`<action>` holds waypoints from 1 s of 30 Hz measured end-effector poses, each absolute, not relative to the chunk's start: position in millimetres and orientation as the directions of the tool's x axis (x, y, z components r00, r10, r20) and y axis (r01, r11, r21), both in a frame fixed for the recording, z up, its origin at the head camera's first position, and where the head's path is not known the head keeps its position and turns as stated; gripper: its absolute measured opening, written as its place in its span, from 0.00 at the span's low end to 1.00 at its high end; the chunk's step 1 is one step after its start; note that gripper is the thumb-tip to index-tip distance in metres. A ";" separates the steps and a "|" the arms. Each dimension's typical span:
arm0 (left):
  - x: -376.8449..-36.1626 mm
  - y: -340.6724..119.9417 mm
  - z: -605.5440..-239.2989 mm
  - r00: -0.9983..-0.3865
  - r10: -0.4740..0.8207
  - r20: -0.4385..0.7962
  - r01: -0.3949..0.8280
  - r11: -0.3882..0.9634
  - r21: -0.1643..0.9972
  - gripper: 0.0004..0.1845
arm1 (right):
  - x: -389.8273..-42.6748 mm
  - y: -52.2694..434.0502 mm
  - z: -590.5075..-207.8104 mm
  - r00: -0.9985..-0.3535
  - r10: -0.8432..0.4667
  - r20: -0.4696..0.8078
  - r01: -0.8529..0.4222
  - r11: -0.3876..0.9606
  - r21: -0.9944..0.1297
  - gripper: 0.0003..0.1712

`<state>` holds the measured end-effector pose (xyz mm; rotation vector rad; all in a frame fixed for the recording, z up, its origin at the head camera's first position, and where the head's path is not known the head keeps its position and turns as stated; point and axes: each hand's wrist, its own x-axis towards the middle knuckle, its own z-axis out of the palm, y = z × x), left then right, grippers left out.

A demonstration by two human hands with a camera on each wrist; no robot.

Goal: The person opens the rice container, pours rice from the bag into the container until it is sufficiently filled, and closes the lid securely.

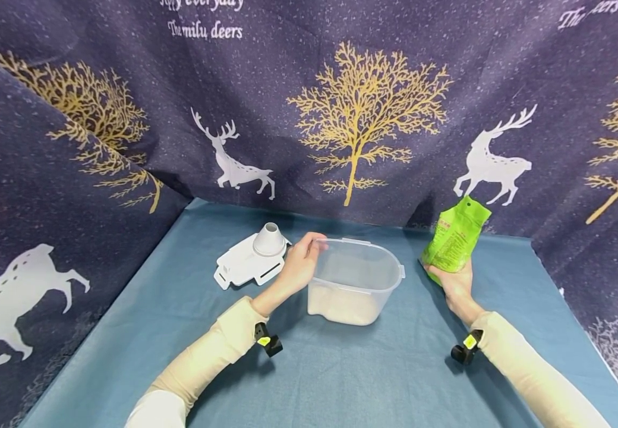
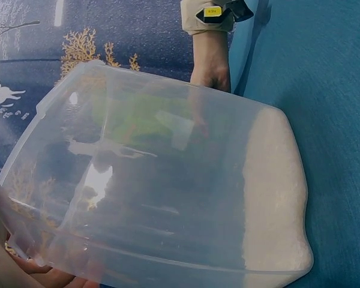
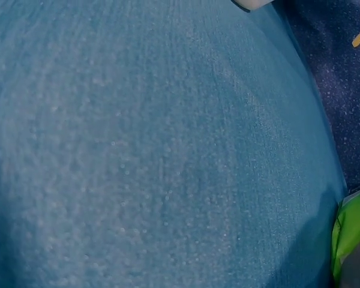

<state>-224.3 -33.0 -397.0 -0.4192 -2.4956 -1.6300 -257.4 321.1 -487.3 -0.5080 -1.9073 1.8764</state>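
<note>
Left hand point(image 1: 299, 263) grips near-left rim of container point(image 1: 353, 285), centre of table point(image 1: 341, 380); right hand point(image 1: 456, 284) clasps green pouch point(image 1: 456, 241) at right. Risk: tilted pouch spills w/o aim over opening

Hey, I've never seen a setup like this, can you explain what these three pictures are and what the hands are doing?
No machine here: a person works with bare hands and wears three cameras. The big picture comes from a head camera looking down at a table with a blue cloth. The other two come from small cameras strapped at each wrist.

The left hand holds the rim of a clear plastic container with white grains at the bottom; the left wrist view shows it close up. The right hand has its grip on a green pouch, held upright just right of the container; the right wrist view catches only its edge. A white lid with a spout lies to the left.
</note>
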 end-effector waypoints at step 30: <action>-225.8 -33.4 -398.9 -0.952 0.168 0.257 0.303 0.378 0.875 0.15 | -238.8 309.1 -485.5 -0.864 0.502 0.046 0.013 0.112 -0.994 0.39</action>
